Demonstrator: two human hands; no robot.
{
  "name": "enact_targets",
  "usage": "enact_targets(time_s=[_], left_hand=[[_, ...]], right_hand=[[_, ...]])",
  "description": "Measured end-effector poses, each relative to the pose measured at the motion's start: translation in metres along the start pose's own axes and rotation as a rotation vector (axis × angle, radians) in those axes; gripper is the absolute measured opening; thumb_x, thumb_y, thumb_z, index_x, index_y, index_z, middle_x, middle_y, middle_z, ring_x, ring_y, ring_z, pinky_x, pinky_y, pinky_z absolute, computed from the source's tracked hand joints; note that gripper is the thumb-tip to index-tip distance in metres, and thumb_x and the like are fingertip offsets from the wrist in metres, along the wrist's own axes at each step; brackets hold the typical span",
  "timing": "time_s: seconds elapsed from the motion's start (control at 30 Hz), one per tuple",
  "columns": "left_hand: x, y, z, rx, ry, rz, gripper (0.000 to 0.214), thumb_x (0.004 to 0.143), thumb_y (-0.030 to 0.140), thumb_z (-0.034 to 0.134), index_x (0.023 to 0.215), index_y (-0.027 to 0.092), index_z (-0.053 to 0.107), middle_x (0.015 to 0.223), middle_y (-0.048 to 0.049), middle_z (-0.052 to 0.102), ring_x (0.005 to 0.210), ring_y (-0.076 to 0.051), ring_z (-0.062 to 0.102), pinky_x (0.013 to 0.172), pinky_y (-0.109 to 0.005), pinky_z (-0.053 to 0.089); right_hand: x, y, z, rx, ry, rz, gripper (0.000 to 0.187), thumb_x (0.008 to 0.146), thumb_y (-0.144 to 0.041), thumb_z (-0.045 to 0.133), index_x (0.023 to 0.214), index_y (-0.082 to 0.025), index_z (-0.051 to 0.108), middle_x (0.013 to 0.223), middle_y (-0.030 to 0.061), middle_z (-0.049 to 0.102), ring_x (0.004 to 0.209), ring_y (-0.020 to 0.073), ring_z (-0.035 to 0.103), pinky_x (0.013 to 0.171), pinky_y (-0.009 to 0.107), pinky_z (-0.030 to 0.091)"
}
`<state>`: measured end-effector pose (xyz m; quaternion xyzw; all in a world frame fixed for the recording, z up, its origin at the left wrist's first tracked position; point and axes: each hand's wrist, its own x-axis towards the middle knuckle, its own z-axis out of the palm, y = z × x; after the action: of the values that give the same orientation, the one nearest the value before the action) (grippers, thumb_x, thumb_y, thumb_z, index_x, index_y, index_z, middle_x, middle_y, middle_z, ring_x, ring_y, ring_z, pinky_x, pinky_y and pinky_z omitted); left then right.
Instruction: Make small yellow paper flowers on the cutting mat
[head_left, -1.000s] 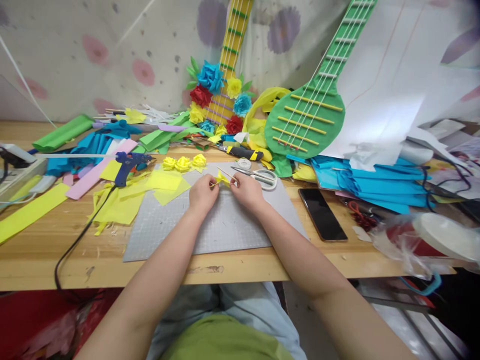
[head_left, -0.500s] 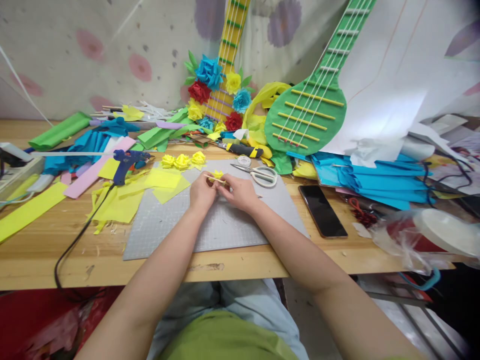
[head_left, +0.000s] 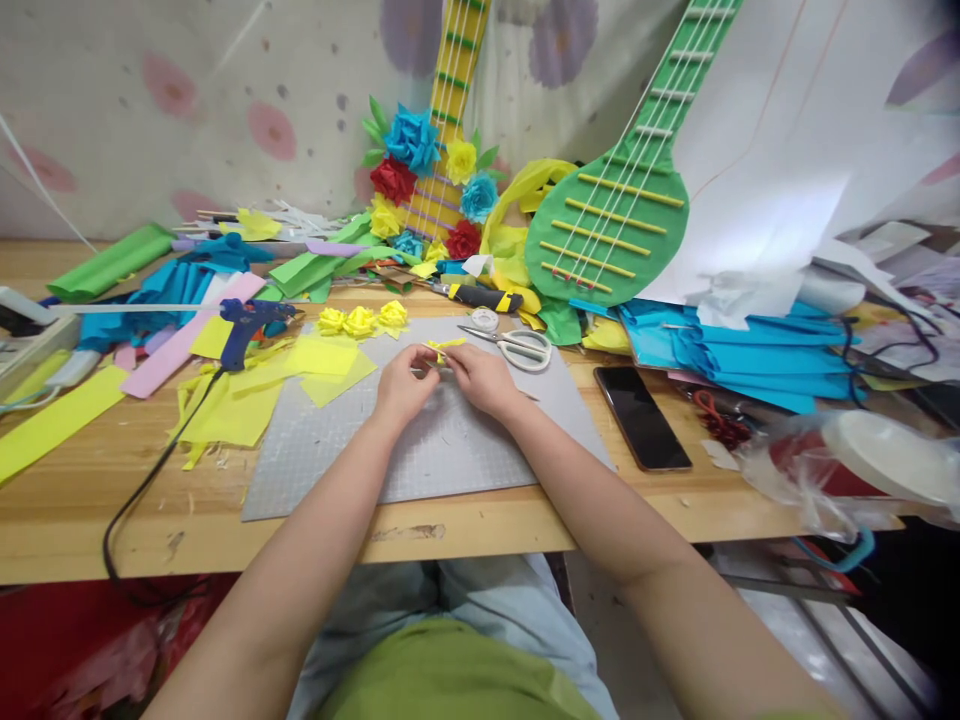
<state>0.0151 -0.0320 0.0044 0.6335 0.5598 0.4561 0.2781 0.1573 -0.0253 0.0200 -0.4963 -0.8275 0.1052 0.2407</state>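
Observation:
Over the grey cutting mat (head_left: 442,450), my hands meet around a small piece of yellow crepe paper (head_left: 448,344). My left hand (head_left: 405,385) is closed, thumb and fingertips pinching the paper from the left. From the other side my right hand (head_left: 484,378) is closed at the paper as well. A thin stick (head_left: 529,396) pokes out behind the right hand; its other end seems to reach the paper between the fingers. Several yellow paper flowers (head_left: 361,321) sit beyond the left hand. White-handled scissors (head_left: 525,350) lie beyond the right hand, beside a tape roll (head_left: 484,319).
A blue glue gun (head_left: 240,335) with its cord stands left, near yellow paper sheets (head_left: 247,400). A phone (head_left: 642,418) lies to the right. Behind lean a green paper instrument (head_left: 607,230) and a yellow one (head_left: 450,100) with flowers. A wrapped tub (head_left: 885,460) sits far right.
The stick that lay across the fingertips has turned and now shows less at the front. The yellow paper has shifted slightly up and right, showing a longer strip. The view moved slightly.

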Motion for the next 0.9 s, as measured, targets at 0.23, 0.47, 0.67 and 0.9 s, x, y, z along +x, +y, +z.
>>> enact_targets(time_s=[0.23,0.47,0.67,0.9], left_hand=[[0.0002,0.0023,0.0004,0.046,0.056,-0.017,0.018,0.065,0.030,0.057,0.080,0.019,0.058,0.079,-0.0003,0.062,0.066,-0.010,0.055,0.060,-0.022,0.044],[0.0005,0.0033,-0.0005,0.038,0.080,0.005,0.017,0.068,0.030,0.055,0.080,0.019,0.058,0.079,-0.0006,0.063,0.066,-0.010,0.055,0.059,-0.022,0.043],[-0.0004,0.0071,-0.0010,0.047,0.093,0.027,0.013,0.068,0.026,0.054,0.078,0.019,0.058,0.078,-0.0004,0.062,0.064,-0.010,0.055,0.057,-0.021,0.043],[-0.0012,0.0075,-0.0018,0.000,0.088,0.050,0.013,0.066,0.028,0.057,0.076,0.019,0.057,0.075,0.0005,0.061,0.062,-0.009,0.054,0.056,-0.021,0.043]], right_hand=[[-0.0005,0.0020,-0.0012,0.055,0.010,-0.016,0.032,0.086,-0.027,0.037,0.112,-0.022,0.055,0.105,0.0034,0.061,0.095,0.0133,0.054,0.079,0.023,0.039],[0.0009,0.0017,-0.0010,0.117,0.041,-0.017,0.031,0.086,-0.030,0.039,0.111,-0.024,0.056,0.108,0.0015,0.061,0.097,0.0123,0.055,0.082,0.023,0.039],[0.0022,0.0019,-0.0010,0.141,0.057,-0.002,0.029,0.084,-0.029,0.040,0.106,-0.024,0.060,0.102,0.0016,0.064,0.093,0.0124,0.057,0.080,0.023,0.040],[0.0019,0.0032,-0.0026,0.316,0.040,0.037,0.028,0.082,-0.029,0.042,0.098,-0.022,0.064,0.091,0.0002,0.067,0.079,0.0113,0.060,0.071,0.021,0.042]])
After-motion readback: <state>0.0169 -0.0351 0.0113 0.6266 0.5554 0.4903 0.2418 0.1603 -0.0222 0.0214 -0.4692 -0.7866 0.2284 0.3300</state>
